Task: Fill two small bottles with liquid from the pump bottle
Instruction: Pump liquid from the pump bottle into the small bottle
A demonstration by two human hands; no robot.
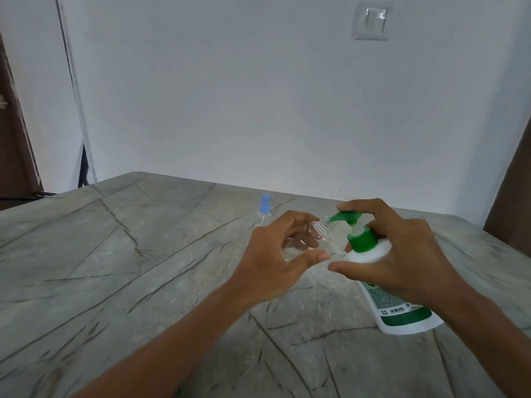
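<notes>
One small bottle (313,234) between left fingers (293,218)

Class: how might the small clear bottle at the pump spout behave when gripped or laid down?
The small clear bottle looks thin and see-through, so probably light and squashy. Its round body would likely roll if laid flat; the left hand holds it tilted.

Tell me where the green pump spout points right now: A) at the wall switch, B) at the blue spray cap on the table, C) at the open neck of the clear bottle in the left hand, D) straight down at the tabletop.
C: the green spout sits at the threaded neck of the small clear bottle, which the left hand holds tilted toward it; the right hand grips the pump bottle, a finger on its head.
</notes>
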